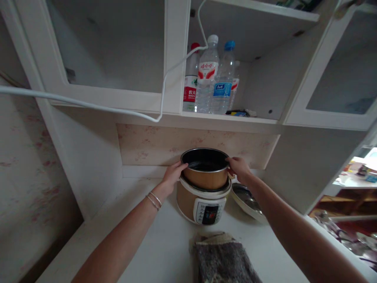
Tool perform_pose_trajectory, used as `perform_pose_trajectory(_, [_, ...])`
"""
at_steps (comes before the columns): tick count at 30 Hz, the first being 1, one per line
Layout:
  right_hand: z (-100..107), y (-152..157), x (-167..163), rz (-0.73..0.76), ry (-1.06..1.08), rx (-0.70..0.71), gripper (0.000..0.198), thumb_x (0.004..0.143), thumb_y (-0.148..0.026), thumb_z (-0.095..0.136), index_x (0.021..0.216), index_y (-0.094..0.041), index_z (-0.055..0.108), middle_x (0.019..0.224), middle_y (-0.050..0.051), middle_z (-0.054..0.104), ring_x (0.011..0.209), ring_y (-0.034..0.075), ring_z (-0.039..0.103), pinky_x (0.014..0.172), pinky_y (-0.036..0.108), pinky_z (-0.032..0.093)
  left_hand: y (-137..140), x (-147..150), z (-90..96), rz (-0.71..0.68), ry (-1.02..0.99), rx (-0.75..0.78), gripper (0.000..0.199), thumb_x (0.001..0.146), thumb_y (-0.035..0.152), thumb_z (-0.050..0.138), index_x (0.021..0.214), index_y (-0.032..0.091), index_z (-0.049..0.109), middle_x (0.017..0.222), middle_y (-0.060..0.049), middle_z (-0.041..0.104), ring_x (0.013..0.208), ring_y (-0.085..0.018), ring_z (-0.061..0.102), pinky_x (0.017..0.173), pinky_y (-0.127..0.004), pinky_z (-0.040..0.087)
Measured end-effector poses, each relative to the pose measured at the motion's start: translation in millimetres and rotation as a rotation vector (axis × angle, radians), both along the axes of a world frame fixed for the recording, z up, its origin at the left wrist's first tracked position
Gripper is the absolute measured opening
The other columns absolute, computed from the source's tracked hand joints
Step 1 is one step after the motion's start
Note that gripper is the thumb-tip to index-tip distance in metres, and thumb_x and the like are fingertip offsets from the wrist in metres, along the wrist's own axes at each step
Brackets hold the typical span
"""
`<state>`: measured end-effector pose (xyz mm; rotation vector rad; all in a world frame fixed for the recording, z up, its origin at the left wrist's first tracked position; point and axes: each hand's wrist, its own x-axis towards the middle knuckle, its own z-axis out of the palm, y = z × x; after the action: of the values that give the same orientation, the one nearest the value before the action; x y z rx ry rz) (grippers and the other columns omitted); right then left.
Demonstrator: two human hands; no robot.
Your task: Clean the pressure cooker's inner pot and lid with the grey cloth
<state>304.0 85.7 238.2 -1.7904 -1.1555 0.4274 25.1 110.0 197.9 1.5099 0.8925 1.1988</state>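
Observation:
A round inner pot (206, 179), dark inside and gold-brown outside, sits partly raised out of the top of an electric cooker (185, 196). My left hand (174, 175) grips the pot's rim on the left, thumb over the edge. On the opposite side my right hand (239, 169) pinches the rim too. The cooker has a white top ring and a front control panel with a dark display. To its right lies the cooker lid (247, 200), partly behind my right forearm. Whether the pot's base touches the cooker is hidden.
A folded grey-brown cloth (224, 259) lies on the white counter (153, 251) in front of the cooker. Overhead, a cabinet shelf (265, 116) holds several plastic bottles (207, 78). A white cable (118, 111) hangs across the cabinet front. Side panels flank the counter.

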Motion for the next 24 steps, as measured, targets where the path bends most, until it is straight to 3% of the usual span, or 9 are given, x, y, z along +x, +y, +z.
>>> perform_pose_trajectory(4, [30, -4, -18, 0.046, 0.119, 0.205, 0.027, 0.087, -0.041, 0.058, 0.072, -0.018, 0.058, 0.052, -0.006, 0.05, 0.047, 0.008, 0.045, 0.045, 0.023, 0.034, -9, -12, 29.8, -0.006, -0.306, -0.063, 0.045, 0.076, 0.038, 0.076, 0.119, 0.026, 0.071, 0.131, -0.005, 0.067, 0.126, -0.025, 0.055, 0.106, -0.037, 0.039])
perform_pose_trajectory(6, [42, -8, -32, 0.091, 0.167, 0.285, 0.028, 0.083, -0.044, 0.06, 0.069, -0.02, 0.056, 0.05, -0.008, 0.046, 0.045, 0.008, 0.04, 0.044, 0.023, 0.029, -16, -24, 44.6, -0.01, -0.371, -0.047, 0.045, 0.077, 0.036, 0.075, 0.121, 0.031, 0.069, 0.138, -0.002, 0.062, 0.131, -0.025, 0.051, 0.104, -0.038, 0.041])
perform_pose_trajectory(12, [51, -14, -92, 0.223, 0.264, 0.388, 0.036, 0.077, -0.051, 0.065, 0.064, -0.021, 0.052, 0.048, -0.009, 0.041, 0.044, 0.007, 0.036, 0.044, 0.023, 0.025, -40, -79, 65.6, 0.096, -0.439, 0.001, 0.043, 0.078, 0.03, 0.073, 0.12, 0.032, 0.069, 0.14, -0.001, 0.059, 0.13, -0.026, 0.048, 0.09, -0.036, 0.051])
perform_pose_trajectory(17, [44, -10, -148, 0.379, 0.309, 0.36, 0.038, 0.081, -0.053, 0.061, 0.064, -0.022, 0.048, 0.048, -0.009, 0.043, 0.043, 0.008, 0.038, 0.043, 0.023, 0.026, -62, -131, 55.9, 0.253, -0.493, -0.042, 0.042, 0.077, 0.025, 0.072, 0.119, 0.03, 0.069, 0.137, 0.0, 0.06, 0.125, -0.024, 0.052, 0.083, -0.029, 0.053])
perform_pose_trajectory(24, [15, -4, -207, 0.528, 0.25, 0.225, 0.037, 0.09, -0.052, 0.051, 0.067, -0.023, 0.051, 0.049, -0.007, 0.049, 0.045, 0.01, 0.046, 0.048, 0.024, 0.034, -82, -189, 6.9, 0.272, -0.577, -0.101, 0.042, 0.08, 0.024, 0.071, 0.121, 0.035, 0.067, 0.136, 0.005, 0.061, 0.119, -0.018, 0.056, 0.087, -0.03, 0.054])
